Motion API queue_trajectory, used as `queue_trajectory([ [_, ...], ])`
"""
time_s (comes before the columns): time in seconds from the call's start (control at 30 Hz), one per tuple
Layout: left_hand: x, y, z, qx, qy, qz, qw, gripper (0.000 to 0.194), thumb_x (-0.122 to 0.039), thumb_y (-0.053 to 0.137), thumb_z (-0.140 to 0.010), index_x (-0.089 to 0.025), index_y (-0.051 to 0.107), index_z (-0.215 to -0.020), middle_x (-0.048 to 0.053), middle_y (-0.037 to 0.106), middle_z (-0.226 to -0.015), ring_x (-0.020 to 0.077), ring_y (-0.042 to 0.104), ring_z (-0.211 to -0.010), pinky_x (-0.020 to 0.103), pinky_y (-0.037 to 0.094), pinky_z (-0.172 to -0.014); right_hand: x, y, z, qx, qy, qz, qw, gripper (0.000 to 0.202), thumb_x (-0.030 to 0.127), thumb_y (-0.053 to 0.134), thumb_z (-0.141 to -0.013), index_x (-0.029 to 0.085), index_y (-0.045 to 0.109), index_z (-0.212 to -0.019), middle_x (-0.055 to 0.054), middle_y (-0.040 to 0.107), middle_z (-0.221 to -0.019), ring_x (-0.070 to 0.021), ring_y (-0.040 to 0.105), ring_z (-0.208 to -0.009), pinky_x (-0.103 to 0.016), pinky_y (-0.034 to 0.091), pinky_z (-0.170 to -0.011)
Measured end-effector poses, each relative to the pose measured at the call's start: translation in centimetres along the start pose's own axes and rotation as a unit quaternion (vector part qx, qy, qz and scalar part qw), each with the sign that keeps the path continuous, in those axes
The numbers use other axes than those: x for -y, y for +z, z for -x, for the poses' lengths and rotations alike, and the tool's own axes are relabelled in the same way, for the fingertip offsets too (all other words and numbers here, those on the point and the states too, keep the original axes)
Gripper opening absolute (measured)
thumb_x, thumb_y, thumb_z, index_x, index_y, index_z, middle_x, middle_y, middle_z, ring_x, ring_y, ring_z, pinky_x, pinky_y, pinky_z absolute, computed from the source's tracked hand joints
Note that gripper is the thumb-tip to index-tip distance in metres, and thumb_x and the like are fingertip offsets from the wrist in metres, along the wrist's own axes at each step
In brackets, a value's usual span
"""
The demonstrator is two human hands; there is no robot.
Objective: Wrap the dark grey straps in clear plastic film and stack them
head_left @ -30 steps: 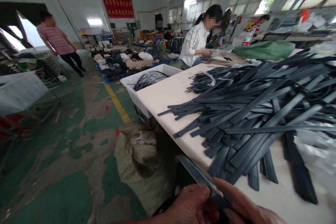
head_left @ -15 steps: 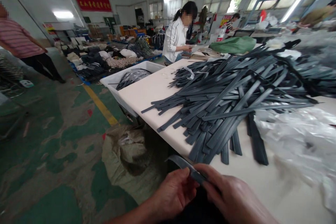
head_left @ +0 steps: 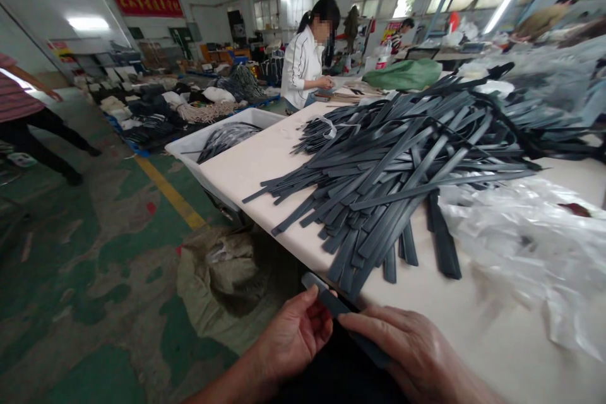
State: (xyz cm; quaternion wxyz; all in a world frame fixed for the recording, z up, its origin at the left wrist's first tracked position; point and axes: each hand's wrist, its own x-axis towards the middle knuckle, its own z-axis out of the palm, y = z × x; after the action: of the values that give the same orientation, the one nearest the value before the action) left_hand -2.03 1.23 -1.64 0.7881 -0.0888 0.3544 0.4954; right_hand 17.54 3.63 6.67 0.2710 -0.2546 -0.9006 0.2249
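Note:
A dark grey strip (head_left: 332, 303) slants across the space at the near edge of the table. My left hand (head_left: 296, 334) pinches it near its upper end, thumb on top. Farther down the same strip, my right hand (head_left: 402, 344) holds it with the fingers laid over it. The strip's lower end is partly hidden by the right hand and lost against the dark area below. Just beyond my hands, a large heap of similar dark strips (head_left: 383, 183) lies on the pale table (head_left: 265, 167), some ends pointing toward me.
Clear plastic wrap (head_left: 530, 252) lies at the right. A white bin (head_left: 189, 145) with dark strips stands by the table's left edge, a greenish sack (head_left: 208, 303) below. A person in white (head_left: 300, 66) sits beyond; another stands at far left.
The strip's curved tip now looks flatter and more of its broad face shows. My right hand's fingers have stretched along it. The view has shifted, and the person at far left has moved.

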Motion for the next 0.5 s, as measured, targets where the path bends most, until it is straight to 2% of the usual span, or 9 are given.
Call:
queue_trajectory([
  [0.1, 0.6, -0.3, 0.0, 0.028, -0.010, -0.012, 1.000, 0.012, -0.020, 0.066, -0.087, -0.009, 0.068, -0.090, 0.007, 0.075, -0.081, 0.0149, 0.070, -0.070, 0.025, 0.054, -0.066, -1.2, 1.6, -1.4, -0.010, -0.004, 0.074, 0.997, 0.032, 0.017, 0.044, -0.094, 0.023, 0.068, -0.113, -0.009, 0.071, -0.096, -0.0202, 0.068, -0.079, -0.030, 0.056, -0.068],
  [0.17, 0.6, -0.4, 0.4, 0.058, -0.007, -0.015, 0.998, 0.010, -0.019, 0.068, -0.086, -0.010, 0.068, -0.090, 0.007, 0.075, -0.082, 0.0160, 0.071, -0.074, 0.025, 0.053, -0.069, -2.1, 2.6, -2.1, -0.010, -0.021, 0.087, 0.996, 0.028, 0.024, 0.048, -0.095, 0.026, 0.067, -0.116, -0.011, 0.069, -0.111, -0.0248, 0.066, -0.096, -0.039, 0.055, -0.082],
  [0.23, 0.5, -0.2, 1.1, 0.102, -0.023, -0.006, 0.994, 0.013, -0.019, 0.065, -0.085, -0.008, 0.068, -0.092, 0.008, 0.076, -0.085, 0.0180, 0.071, -0.079, 0.028, 0.054, -0.075, -2.7, 3.3, -2.5, -0.006, -0.042, 0.036, 0.998, 0.026, 0.025, 0.048, -0.097, 0.026, 0.064, -0.117, -0.009, 0.068, -0.118, -0.0232, 0.064, -0.107, -0.043, 0.046, -0.100],
  [0.27, 0.4, -0.1, 1.4, 0.126, -0.042, 0.006, 0.991, 0.015, -0.018, 0.063, -0.085, -0.007, 0.068, -0.093, 0.010, 0.076, -0.086, 0.0193, 0.071, -0.082, 0.030, 0.054, -0.079, -2.7, 3.4, -2.6, -0.010, -0.045, -0.002, 0.999, 0.025, 0.025, 0.046, -0.098, 0.025, 0.063, -0.116, -0.007, 0.070, -0.113, -0.0202, 0.066, -0.103, -0.042, 0.042, -0.105],
  [0.33, 0.0, 0.1, 1.6, 0.156, -0.077, 0.032, 0.984, 0.024, -0.019, 0.059, -0.084, -0.002, 0.066, -0.099, 0.014, 0.075, -0.089, 0.0221, 0.072, -0.085, 0.034, 0.054, -0.085, -2.2, 2.8, -2.5, -0.025, -0.021, -0.075, 0.997, 0.021, 0.025, 0.044, -0.100, 0.024, 0.063, -0.109, -0.003, 0.074, -0.096, -0.0148, 0.070, -0.087, -0.033, 0.045, -0.101],
  [0.4, -0.5, -0.2, 1.1, 0.120, -0.061, 0.066, 0.989, 0.035, -0.023, 0.057, -0.086, 0.003, 0.062, -0.109, 0.018, 0.075, -0.093, 0.0236, 0.072, -0.086, 0.034, 0.055, -0.084, -1.1, 1.3, -1.7, -0.027, 0.026, -0.126, 0.991, 0.020, 0.028, 0.045, -0.100, 0.026, 0.065, -0.100, -0.001, 0.073, -0.088, -0.0139, 0.069, -0.079, -0.026, 0.052, -0.086],
  [0.5, -2.4, -2.2, -1.0, -0.032, 0.070, 0.107, 0.991, 0.040, -0.026, 0.058, -0.090, 0.005, 0.057, -0.115, 0.019, 0.075, -0.088, 0.0202, 0.072, -0.076, 0.029, 0.058, -0.073, 0.5, -1.5, 1.1, -0.004, 0.101, -0.156, 0.983, 0.032, 0.045, 0.045, -0.098, 0.030, 0.071, -0.087, -0.001, 0.072, -0.077, -0.0172, 0.068, -0.072, -0.025, 0.055, -0.068],
])
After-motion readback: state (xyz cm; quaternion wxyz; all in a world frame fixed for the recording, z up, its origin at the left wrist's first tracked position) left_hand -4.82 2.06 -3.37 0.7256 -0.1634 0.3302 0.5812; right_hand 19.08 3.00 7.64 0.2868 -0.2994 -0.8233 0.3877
